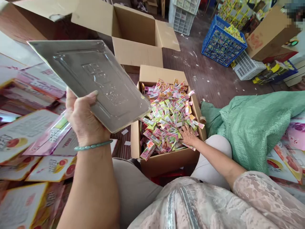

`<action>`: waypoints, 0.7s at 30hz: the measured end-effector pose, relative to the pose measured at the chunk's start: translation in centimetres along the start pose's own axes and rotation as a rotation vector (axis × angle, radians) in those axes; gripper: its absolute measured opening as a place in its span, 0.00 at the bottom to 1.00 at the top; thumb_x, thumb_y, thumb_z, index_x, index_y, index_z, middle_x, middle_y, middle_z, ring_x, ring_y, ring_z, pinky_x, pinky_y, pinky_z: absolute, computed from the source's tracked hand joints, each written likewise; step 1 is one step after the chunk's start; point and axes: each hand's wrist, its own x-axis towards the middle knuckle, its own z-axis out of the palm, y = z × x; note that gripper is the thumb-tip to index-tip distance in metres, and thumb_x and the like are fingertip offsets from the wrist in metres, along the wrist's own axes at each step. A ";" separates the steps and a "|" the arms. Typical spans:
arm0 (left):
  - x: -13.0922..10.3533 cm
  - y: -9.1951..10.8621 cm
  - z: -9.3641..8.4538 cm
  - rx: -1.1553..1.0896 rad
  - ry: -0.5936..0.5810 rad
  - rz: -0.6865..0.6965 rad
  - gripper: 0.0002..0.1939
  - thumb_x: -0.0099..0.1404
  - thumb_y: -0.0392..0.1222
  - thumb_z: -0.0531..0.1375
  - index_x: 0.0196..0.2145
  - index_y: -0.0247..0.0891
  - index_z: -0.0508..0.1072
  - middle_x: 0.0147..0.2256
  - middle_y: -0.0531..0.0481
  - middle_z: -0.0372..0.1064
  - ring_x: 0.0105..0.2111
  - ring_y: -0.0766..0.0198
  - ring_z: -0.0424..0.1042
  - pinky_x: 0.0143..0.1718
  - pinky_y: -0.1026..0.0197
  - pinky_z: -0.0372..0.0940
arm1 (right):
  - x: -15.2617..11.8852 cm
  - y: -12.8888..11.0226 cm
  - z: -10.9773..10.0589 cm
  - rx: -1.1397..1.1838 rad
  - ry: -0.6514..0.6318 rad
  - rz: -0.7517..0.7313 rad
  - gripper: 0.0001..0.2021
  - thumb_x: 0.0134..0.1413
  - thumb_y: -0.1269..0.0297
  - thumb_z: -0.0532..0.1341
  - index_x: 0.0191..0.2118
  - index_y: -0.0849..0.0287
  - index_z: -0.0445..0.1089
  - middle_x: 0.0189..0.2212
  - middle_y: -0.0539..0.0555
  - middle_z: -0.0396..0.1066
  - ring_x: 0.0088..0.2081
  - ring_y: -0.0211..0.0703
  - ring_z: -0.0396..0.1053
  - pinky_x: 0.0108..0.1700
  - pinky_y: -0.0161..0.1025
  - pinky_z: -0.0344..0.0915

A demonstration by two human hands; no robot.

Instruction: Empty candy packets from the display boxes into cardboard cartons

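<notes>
A thin, semi-clear plastic tray (95, 79) with a raised rim and embossed marks is tilted up in my left hand (84, 116), the thumb over its near edge and the other fingers behind it. In front of my knees is a cardboard box (166, 162) heaped with small pink, green and orange sachets (166, 111). My right hand (188, 135) rests on the sachets at the box's near right side, its fingers bent and somewhat apart. The fingertips are partly hidden among the packets.
Stacked printed cartons (52, 167) stand at my left. Beyond the sachets is an open cardboard carton (135, 31). A green woven sack (252, 127) lies close on the right. Farther off are a blue crate (214, 44) and white crates (182, 20). Paper scraps dot the floor.
</notes>
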 end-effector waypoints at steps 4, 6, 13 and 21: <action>-0.1 0.7 -0.2 -0.053 0.027 -0.002 0.16 0.42 0.38 0.63 0.34 0.42 0.73 0.36 0.56 0.74 0.47 0.59 0.70 0.50 0.60 0.67 | -0.2 0.6 -1.2 -0.040 -0.040 -0.051 0.33 0.58 0.51 0.71 0.65 0.61 0.71 0.68 0.69 0.62 0.73 0.70 0.51 0.74 0.70 0.44; -0.2 1.0 -0.6 -0.088 0.014 -0.008 0.18 0.43 0.39 0.66 0.34 0.42 0.71 0.37 0.55 0.73 0.47 0.59 0.70 0.50 0.59 0.66 | -0.4 -0.1 -2.6 -0.053 0.031 -0.062 0.37 0.54 0.45 0.73 0.64 0.63 0.71 0.71 0.71 0.57 0.75 0.73 0.46 0.75 0.72 0.36; 0.4 0.5 -2.7 -0.047 0.073 -0.030 0.20 0.45 0.42 0.67 0.36 0.41 0.67 0.39 0.54 0.69 0.48 0.61 0.67 0.50 0.58 0.64 | 2.2 -9.9 -4.2 0.015 0.125 -0.558 0.28 0.58 0.58 0.71 0.63 0.52 0.70 0.76 0.60 0.53 0.77 0.65 0.42 0.76 0.70 0.33; 0.2 1.4 -2.4 -0.069 0.072 -0.076 0.16 0.45 0.40 0.65 0.35 0.40 0.73 0.34 0.55 0.71 0.37 0.64 0.67 0.43 0.61 0.64 | 8.6 -16.9 -0.7 -0.077 -0.020 -0.336 0.15 0.67 0.75 0.54 0.50 0.64 0.77 0.55 0.67 0.76 0.63 0.58 0.68 0.71 0.65 0.58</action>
